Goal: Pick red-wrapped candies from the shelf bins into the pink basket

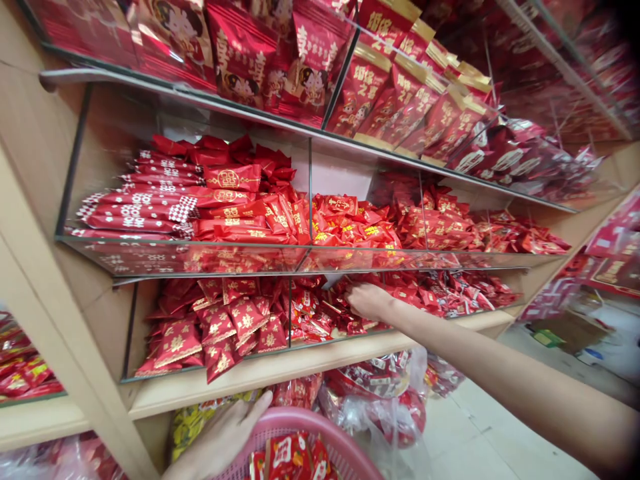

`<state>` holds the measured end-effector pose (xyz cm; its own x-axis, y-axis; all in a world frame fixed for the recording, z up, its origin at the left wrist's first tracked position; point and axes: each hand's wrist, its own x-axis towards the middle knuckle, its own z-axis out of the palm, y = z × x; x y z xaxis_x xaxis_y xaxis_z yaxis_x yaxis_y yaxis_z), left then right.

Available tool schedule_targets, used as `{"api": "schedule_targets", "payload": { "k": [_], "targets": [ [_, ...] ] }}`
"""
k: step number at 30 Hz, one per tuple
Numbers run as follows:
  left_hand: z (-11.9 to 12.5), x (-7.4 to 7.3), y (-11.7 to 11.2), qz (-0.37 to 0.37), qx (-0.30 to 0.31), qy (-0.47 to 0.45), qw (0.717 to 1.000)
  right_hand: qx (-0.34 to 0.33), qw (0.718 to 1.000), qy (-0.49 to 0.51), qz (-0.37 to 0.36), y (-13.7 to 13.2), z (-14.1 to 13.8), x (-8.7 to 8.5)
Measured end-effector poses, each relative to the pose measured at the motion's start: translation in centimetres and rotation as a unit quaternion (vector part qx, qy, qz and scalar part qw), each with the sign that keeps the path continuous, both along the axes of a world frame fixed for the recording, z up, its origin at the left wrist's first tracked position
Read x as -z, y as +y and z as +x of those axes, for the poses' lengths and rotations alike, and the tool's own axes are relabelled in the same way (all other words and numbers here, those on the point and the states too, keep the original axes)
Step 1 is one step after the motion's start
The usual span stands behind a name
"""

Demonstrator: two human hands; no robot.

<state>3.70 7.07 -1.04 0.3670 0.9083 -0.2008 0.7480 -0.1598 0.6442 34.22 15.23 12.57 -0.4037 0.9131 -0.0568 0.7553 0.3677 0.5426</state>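
My right hand [367, 300] reaches into a glass bin on the lower shelf, among small red candy packets [325, 313]; its fingers curl down into the packets and are mostly hidden. My left hand [225, 433] grips the rim of a pink plastic basket [320, 427] at the bottom of the view. Several red packets [287, 457] lie inside the basket.
Glass-fronted bins [190, 257] of red and gold sweets fill wooden shelves [280, 370] on three levels. Larger red bags [390, 87] stand on the top shelf. Clear plastic bags of sweets [390, 400] sit beneath the lowest shelf. A tiled floor [480, 440] runs along at right.
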Motion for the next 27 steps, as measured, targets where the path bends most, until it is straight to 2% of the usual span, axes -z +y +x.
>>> {"api": "schedule_targets", "payload": {
  "k": [3,7,10,18,23,27],
  "targets": [
    [0.0,-0.1,0.0,-0.018,0.004,-0.011,1.000,-0.005,1.000,0.010,-0.017,0.3,0.1,1.2],
    [0.0,0.1,0.1,-0.020,0.001,-0.001,1.000,0.005,0.998,0.055,0.006,0.4,0.1,1.2],
    [0.0,0.5,0.4,-0.016,-0.002,0.009,1.000,0.036,0.993,0.106,0.025,0.7,-0.6,1.1],
    [-0.4,0.5,0.4,-0.022,0.012,0.000,1.000,0.126,0.961,0.247,0.019,1.6,-2.5,2.9],
    [-0.3,0.3,0.4,-0.033,0.023,-0.006,0.999,0.083,0.938,0.335,-0.009,2.2,-1.4,2.0],
    [-0.1,0.0,0.3,-0.045,0.006,-0.002,0.999,0.058,0.919,0.389,0.033,3.1,0.1,0.8]
  ]
}}
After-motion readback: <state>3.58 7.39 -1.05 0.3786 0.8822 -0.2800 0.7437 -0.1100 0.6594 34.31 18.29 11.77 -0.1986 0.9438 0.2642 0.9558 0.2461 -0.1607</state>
